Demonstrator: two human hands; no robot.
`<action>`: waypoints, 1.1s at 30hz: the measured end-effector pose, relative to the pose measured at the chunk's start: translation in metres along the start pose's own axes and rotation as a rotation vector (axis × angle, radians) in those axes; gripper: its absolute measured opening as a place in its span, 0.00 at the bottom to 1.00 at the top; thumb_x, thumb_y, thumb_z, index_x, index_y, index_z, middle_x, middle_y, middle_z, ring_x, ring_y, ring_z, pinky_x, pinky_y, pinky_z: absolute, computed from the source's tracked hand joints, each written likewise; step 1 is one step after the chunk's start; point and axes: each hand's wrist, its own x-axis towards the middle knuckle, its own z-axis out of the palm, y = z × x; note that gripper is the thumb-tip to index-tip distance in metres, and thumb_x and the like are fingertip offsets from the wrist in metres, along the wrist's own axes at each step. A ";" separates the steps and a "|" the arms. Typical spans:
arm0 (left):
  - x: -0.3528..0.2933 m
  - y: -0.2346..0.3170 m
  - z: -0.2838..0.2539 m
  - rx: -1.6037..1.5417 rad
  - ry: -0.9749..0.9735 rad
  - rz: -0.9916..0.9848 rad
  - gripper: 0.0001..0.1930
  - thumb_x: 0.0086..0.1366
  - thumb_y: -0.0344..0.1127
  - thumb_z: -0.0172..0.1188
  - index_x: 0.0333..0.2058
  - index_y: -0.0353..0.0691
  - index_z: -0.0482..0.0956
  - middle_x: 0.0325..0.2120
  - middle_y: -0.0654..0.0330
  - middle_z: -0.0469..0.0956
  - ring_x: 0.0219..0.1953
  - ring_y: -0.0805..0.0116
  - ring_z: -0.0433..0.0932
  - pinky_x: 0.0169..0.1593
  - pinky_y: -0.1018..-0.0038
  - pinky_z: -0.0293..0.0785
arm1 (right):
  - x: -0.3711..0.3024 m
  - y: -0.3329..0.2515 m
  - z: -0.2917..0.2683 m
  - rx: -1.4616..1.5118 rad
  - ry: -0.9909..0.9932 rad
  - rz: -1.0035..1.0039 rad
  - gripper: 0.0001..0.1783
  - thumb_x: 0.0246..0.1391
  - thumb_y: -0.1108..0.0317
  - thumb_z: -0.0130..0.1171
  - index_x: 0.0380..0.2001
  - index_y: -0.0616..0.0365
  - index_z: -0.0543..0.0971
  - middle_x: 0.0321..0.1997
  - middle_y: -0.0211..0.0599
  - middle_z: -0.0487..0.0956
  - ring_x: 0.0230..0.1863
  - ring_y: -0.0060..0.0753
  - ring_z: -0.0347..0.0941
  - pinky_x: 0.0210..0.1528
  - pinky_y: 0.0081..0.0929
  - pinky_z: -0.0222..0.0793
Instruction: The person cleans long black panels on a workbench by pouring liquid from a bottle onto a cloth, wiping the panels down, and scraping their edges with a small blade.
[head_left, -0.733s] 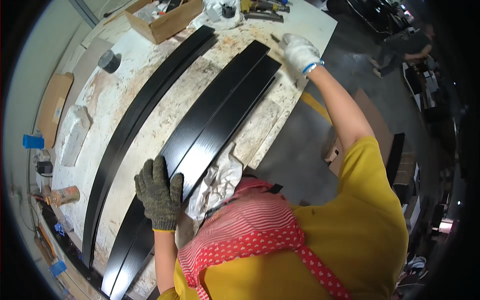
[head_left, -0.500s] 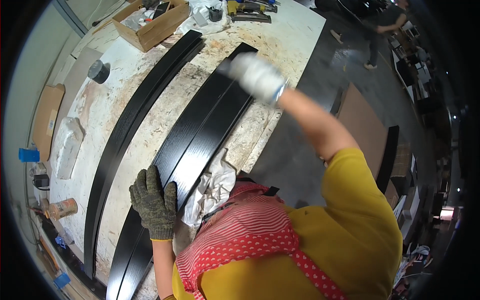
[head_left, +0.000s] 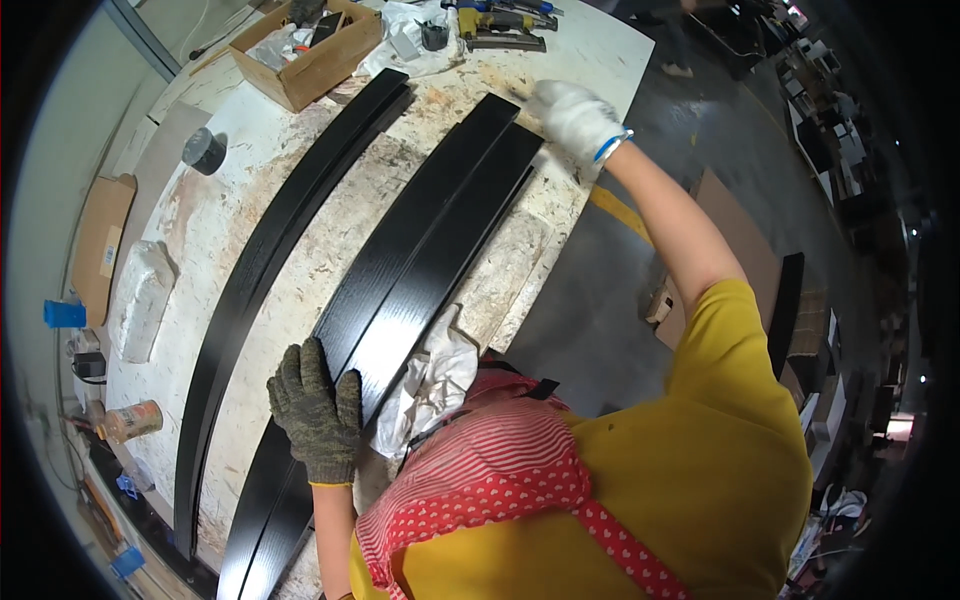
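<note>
The gloved left hand point(head_left: 316, 415) lies on the long black wood-grain boards point(head_left: 400, 235), its grip apart. The white-gloved right hand point(head_left: 575, 118) is near their far end; I cannot tell its grip.

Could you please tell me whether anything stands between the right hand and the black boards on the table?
Nothing visible stands between the right hand and the far end of the black boards; only a thin item shows at its fingertips, too small to identify. The white cloth lies well away, beside the boards.
</note>
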 end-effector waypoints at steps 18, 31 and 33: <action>0.022 -0.007 0.000 -0.056 -0.059 -0.081 0.29 0.63 0.50 0.56 0.58 0.39 0.70 0.52 0.42 0.71 0.54 0.43 0.69 0.57 0.52 0.63 | 0.019 0.018 0.023 0.023 0.114 0.016 0.15 0.59 0.55 0.51 0.38 0.55 0.79 0.37 0.48 0.81 0.42 0.54 0.78 0.47 0.46 0.72; 0.018 -0.005 0.000 -0.106 -0.019 -0.064 0.26 0.63 0.48 0.56 0.55 0.38 0.72 0.49 0.43 0.73 0.52 0.44 0.70 0.56 0.53 0.64 | 0.028 0.013 0.008 -0.087 -0.020 0.118 0.19 0.59 0.51 0.51 0.42 0.55 0.77 0.43 0.49 0.80 0.46 0.54 0.76 0.49 0.44 0.71; 0.018 -0.008 0.000 -0.093 -0.029 -0.071 0.26 0.64 0.48 0.56 0.55 0.38 0.72 0.49 0.43 0.73 0.51 0.44 0.71 0.56 0.54 0.64 | 0.026 0.010 0.003 -0.083 -0.010 0.120 0.19 0.59 0.51 0.51 0.42 0.55 0.77 0.43 0.49 0.80 0.46 0.54 0.76 0.49 0.44 0.71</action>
